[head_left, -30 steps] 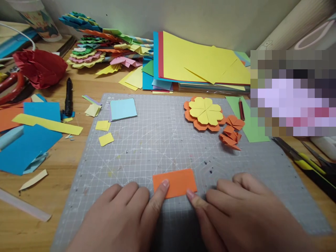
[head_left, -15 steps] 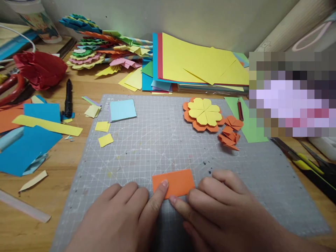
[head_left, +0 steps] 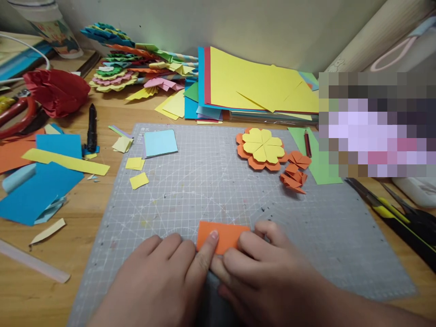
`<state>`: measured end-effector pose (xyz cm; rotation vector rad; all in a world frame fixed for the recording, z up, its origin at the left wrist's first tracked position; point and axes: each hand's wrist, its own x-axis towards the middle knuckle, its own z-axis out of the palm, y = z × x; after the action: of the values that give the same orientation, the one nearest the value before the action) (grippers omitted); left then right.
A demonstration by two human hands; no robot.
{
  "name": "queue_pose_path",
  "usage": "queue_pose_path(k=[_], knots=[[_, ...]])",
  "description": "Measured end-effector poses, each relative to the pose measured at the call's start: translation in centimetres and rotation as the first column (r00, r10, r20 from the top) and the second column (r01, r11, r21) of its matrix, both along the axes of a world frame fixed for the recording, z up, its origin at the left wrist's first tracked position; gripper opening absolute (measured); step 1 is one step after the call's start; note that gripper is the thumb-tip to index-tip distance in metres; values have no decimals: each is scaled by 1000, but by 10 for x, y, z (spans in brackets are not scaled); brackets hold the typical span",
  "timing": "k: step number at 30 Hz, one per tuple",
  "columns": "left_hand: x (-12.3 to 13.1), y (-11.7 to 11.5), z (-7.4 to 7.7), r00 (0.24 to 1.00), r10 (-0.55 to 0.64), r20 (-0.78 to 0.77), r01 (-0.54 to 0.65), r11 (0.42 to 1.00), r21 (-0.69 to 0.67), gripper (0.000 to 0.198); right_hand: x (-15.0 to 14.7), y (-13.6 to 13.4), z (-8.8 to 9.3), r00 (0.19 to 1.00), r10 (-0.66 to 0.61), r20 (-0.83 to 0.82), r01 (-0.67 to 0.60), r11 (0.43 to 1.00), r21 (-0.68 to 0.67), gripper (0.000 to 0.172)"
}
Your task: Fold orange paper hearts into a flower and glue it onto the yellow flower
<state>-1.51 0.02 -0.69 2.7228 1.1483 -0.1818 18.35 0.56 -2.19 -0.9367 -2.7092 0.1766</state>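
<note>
A folded orange paper (head_left: 229,236), now a narrow rectangle, lies on the grey cutting mat (head_left: 190,181). My left hand (head_left: 163,277) holds it down, its index fingertip pressed on the left half while the other fingers curl under. My right hand (head_left: 272,268) is closed at the paper's lower right, knuckles over the right end and index finger along the lower edge near my left index finger. The right fingertips are partly hidden. Farther back on the mat sit a yellow paper flower (head_left: 263,145) on orange petals and small folded orange pieces (head_left: 294,178).
Light blue squares (head_left: 161,142) and small yellow squares (head_left: 139,180) lie at the mat's left. Paper scraps (head_left: 57,147) and a black marker-like stick (head_left: 91,129) are beyond. Coloured sheets (head_left: 252,77) are stacked behind. A utility knife (head_left: 388,213) and a pencil (head_left: 307,143) lie right.
My right hand has slid left along the paper's lower edge toward my left index finger. The paper has turned slightly, its right end now lower. The camera view has shifted a little.
</note>
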Motion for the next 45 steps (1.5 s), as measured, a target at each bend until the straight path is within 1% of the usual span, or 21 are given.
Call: queue_pose_path(k=[3,6,9,13,15,17,19,20,21,22,23,24,26,28,30,33,35,38,42,43,45], knots=[[-1,0,-5,998,28,62,-28,1000,6,47,-4,1,2,1000,-10,20,11,999,-51,14],[0,1,-10,988,69,135,-72,997,13,46,-4,1,5,999,-47,17,49,993,-104,17],[0,2,-11,974,111,199,-115,993,9,46,-5,0,6,997,-73,33,76,991,-113,19],[-1,3,-9,953,155,261,-154,988,-24,43,-9,-1,4,994,-97,49,102,990,-97,17],[-1,4,-7,946,168,279,-163,986,-40,39,-9,-1,5,995,-86,55,92,990,-108,17],[-3,5,-7,940,166,298,-164,986,-34,36,-5,1,8,999,-42,10,43,992,-122,18],[-6,5,-7,941,141,308,-147,989,-2,33,3,4,14,994,-26,-105,11,989,-146,22],[-8,5,-7,943,123,308,-139,990,28,30,7,6,18,984,-55,-169,25,984,-177,26],[-9,5,-7,947,108,302,-133,989,62,27,12,8,21,974,-125,-189,80,969,-233,29],[-11,4,-6,951,97,293,-131,986,101,23,16,11,24,966,-189,-177,135,952,-275,30],[-13,4,-5,957,87,277,-130,981,141,21,19,13,27,956,-225,-187,167,945,-282,30],[-14,4,-3,964,84,253,-131,976,174,20,21,15,28,953,-243,-178,178,931,-317,29],[-15,3,1,978,88,189,-126,971,201,21,22,18,29,957,-240,-160,171,920,-353,27],[-14,4,4,984,94,150,-122,974,190,23,21,19,27,966,-215,-142,150,919,-365,28],[-12,5,4,983,71,171,-99,982,158,28,20,19,26,973,-193,-126,137,924,-356,29],[-8,8,-3,962,-52,267,17,991,132,36,19,19,27,978,-174,-116,125,930,-346,30],[-7,8,-9,945,-96,312,58,990,130,38,20,19,28,977,-175,-124,120,925,-360,29],[-8,6,-14,937,-71,341,37,994,104,35,22,19,28,967,-200,-155,124,908,-399,28],[-9,6,-14,933,-51,355,35,998,51,42,22,20,24,952,-240,-190,126,873,-471,25],[-9,6,-13,933,-37,357,27,999,34,43,21,20,23,947,-260,-189,137,859,-492,22],[-8,6,-12,932,22,362,-29,1000,13,37,20,20,20,933,-313,-176,179,831,-526,17]])
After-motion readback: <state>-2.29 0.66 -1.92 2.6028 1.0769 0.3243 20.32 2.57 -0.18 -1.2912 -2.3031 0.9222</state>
